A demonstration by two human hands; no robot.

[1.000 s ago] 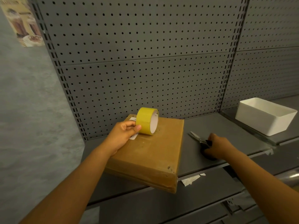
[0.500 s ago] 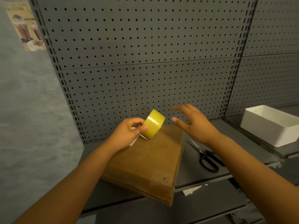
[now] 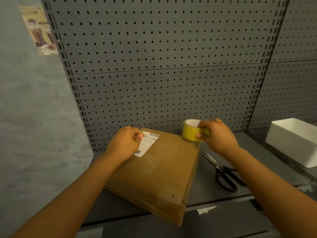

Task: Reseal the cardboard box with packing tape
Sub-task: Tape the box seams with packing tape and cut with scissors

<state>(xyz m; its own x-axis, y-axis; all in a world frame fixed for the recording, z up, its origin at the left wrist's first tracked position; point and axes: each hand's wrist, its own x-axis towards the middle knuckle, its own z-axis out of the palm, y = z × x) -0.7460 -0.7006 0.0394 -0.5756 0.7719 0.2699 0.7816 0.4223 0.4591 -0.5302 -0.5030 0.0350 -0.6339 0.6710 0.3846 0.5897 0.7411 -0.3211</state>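
Note:
A brown cardboard box [image 3: 159, 170] lies flat on the grey shelf [image 3: 205, 191], its near corner hanging over the shelf's front edge. A white shipping label [image 3: 147, 143] is stuck near its far left corner. My left hand [image 3: 126, 144] sits at that corner beside the label, thumb on top and fingers curled over the box's edge. My right hand [image 3: 217, 135] grips a yellow roll of packing tape [image 3: 191, 131] at the box's far right corner. No pulled-out strip of tape is visible.
Black-handled scissors [image 3: 223, 176] lie on the shelf right of the box. A white plastic bin [image 3: 295, 140] stands on the neighbouring shelf at the far right. A grey pegboard [image 3: 163, 74] backs the shelf. A paper scrap [image 3: 205, 209] sticks out below the front edge.
The tape roll passed from my left hand to my right and moved to the box's far right corner. My left hand dropped onto the box by the label. The camera moved closer.

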